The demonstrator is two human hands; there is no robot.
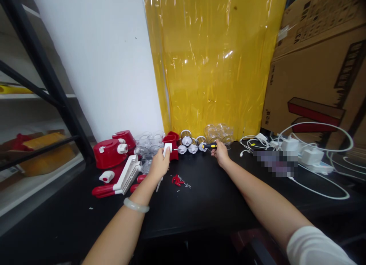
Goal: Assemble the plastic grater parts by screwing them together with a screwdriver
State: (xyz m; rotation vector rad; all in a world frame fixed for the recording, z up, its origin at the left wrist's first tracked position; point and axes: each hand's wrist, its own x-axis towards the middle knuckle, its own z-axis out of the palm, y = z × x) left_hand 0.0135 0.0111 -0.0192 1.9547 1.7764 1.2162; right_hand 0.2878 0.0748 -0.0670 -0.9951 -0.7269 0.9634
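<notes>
My left hand (pixel 159 164) is closed around a white plastic part (pixel 167 147) held upright over the black table (pixel 211 196). My right hand (pixel 219 154) grips a screwdriver with a black and yellow handle (pixel 209 146). Its thin shaft points left toward the white part. Small red pieces and loose screws (pixel 179 181) lie on the table just in front of both hands. A red piece (pixel 172 140) stands right behind the white part.
Red and white appliance parts (pixel 113 158) lie at the left, clear cups (pixel 148 141) and small motors (pixel 190 141) along the yellow plastic sheet (pixel 211 63). White chargers and cables (pixel 300 152) sprawl at the right below cardboard boxes (pixel 317 67). A black shelf frame (pixel 48 90) stands left.
</notes>
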